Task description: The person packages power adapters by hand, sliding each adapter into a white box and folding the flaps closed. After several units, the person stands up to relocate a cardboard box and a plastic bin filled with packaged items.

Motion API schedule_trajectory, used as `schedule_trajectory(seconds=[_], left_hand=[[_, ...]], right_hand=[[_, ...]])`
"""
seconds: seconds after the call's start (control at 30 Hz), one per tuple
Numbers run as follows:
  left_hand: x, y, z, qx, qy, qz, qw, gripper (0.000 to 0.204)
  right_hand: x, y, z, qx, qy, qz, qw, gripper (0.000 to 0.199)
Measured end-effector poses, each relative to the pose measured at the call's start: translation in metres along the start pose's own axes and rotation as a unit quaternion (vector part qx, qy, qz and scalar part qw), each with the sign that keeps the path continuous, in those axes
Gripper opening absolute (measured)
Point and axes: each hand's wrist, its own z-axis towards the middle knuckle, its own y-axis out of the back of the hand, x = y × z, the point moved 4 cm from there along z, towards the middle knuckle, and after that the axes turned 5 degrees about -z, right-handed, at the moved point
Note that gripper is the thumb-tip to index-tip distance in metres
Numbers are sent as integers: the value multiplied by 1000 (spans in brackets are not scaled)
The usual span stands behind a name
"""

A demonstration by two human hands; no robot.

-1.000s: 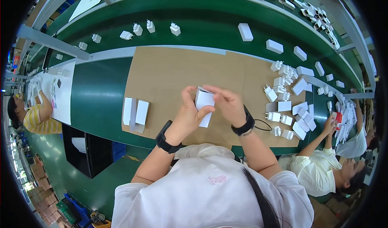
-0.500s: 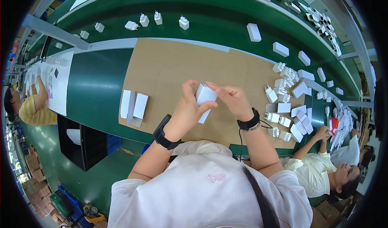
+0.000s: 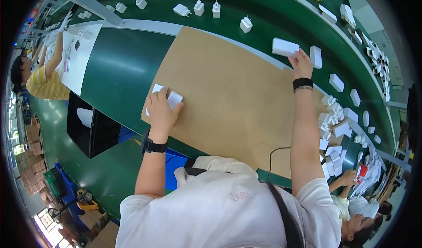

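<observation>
My right hand (image 3: pixel 302 64) reaches far right and pinches the near end of a closed white box (image 3: pixel 284 47) at the green ledge behind the work surface. Just right of it stands another white box (image 3: pixel 315 57), apart from my fingers. At the left of the brown cardboard sheet (image 3: pixel 228 94), my left hand (image 3: pixel 160 109) is curled over a small white box (image 3: pixel 175 99), thumb along its right side. A second white piece (image 3: pixel 157 88) shows behind those fingers; the hand hides most of both.
Several white plug chargers (image 3: pixel 246 25) stand along the ledge. More chargers (image 3: pixel 332 109) and boxes (image 3: pixel 336 82) crowd the right side. A black cable (image 3: pixel 277 150) lies near the front edge. A black bin (image 3: pixel 94 129) stands at the left. Co-workers sit at both sides.
My hands have parted from the middle. The right has carried the box to the ledge at far right; the left has moved to the boxes at left. The view has turned somewhat.
</observation>
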Motion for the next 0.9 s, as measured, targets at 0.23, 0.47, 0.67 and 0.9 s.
schedule_trajectory(seconds=[0.23, 0.47, 0.67, 0.9], left_hand=[[10, -38, 5, 107, -20, 64, 992, 62], [-61, -14, 35, 153, -14, -116, 981, 58], [-49, -27, 22, 129, 365, -805, 449, 44], [-103, -51, -6, 299, 321, -849, 292, 47]], right_hand=[[3, -156, -32, 46, 478, -571, 665, 50], [-103, -164, 119, 51, 36, -526, 848, 20], [61, -213, -58, 268, 241, -537, 763, 45], [105, -90, -180, 279, 21, 92, 956, 42]])
